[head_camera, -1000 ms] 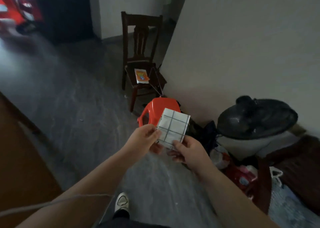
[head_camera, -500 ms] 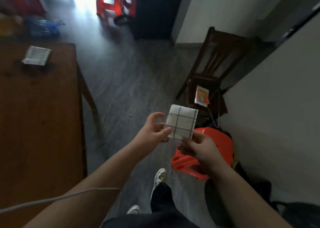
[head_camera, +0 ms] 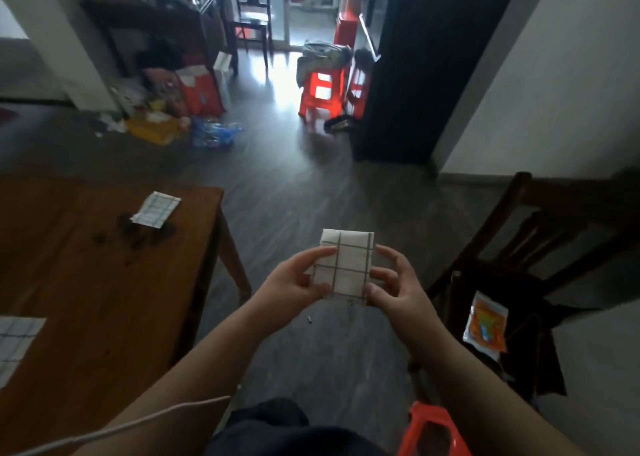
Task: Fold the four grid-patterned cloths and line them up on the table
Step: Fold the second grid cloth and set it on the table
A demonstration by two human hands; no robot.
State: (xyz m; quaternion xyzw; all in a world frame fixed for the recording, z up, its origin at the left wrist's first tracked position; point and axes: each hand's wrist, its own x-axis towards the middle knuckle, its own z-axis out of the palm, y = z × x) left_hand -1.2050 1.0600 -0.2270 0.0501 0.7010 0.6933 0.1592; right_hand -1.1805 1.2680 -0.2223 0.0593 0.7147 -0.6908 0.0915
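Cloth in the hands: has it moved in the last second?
Yes. The cloth has swung left, off the orange stool and away from the chair, toward the table.

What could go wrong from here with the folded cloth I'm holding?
The folded cloth, pinched only at its sides by the left hand and right hand, hangs over the floor, off the table; it might slip or unfold. The cloth near the table's far corner lies skewed by the edge, so the row could end up crooked.
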